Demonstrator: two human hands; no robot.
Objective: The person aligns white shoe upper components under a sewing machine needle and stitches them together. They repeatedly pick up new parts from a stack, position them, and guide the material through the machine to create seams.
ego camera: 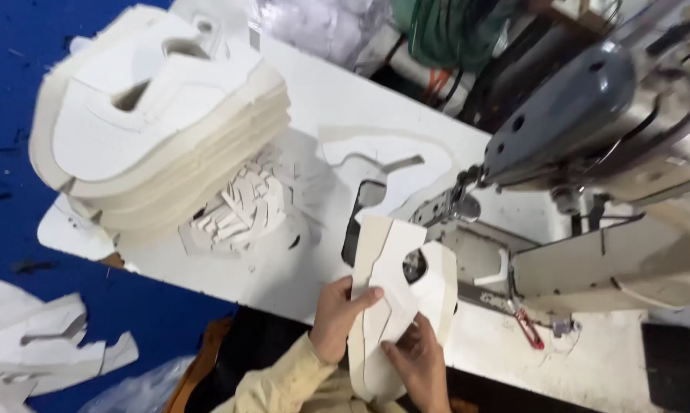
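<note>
While both hands are gripping it at the near edge of the counter (314,99), the white cut shoe piece (402,294) is being held just short of the sewing machine (582,115). The left hand (337,317) is pinching the piece's left edge, thumb lying across the top face and the other fingers hidden underneath. The right hand (417,359) is pressing its fingers together on the lower middle of the piece, clamping the layers flat. A tall stack of matching pieces (154,130) is sitting toward the far left corner, overhanging the counter's left edge, with small offcuts (245,210) lying beside it. If the layers are slipping out of line under that loose left pinch, the seam would likely run crooked. Fingertips are also working near the needle area, so a push too far forward could bring them under it.
</note>
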